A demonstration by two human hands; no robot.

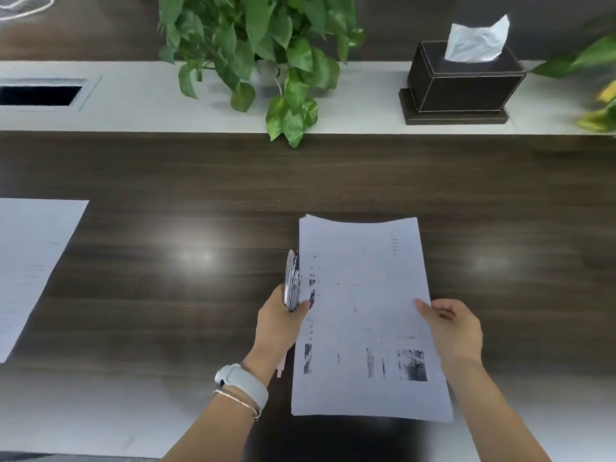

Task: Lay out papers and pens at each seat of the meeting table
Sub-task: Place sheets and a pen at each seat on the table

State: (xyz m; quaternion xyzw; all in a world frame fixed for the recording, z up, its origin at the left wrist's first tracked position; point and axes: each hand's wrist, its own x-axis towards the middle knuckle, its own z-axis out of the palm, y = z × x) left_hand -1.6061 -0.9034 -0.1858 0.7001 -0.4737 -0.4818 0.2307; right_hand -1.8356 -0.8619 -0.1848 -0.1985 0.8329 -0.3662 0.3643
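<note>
White paper stack held between both hands over the table: left hand grips its edge plus a pen bundle, right hand pinches the top sheets. One laid sheet lies well left of the left hand, no pen visible there; this seat remains, likely others.

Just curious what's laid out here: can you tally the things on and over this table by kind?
Potted plants: 2
Tissue box: 1
Sheet lying flat: 1
Paper stack held: 1
Pen bundle held (number unclear): 1
Total: 6
</note>
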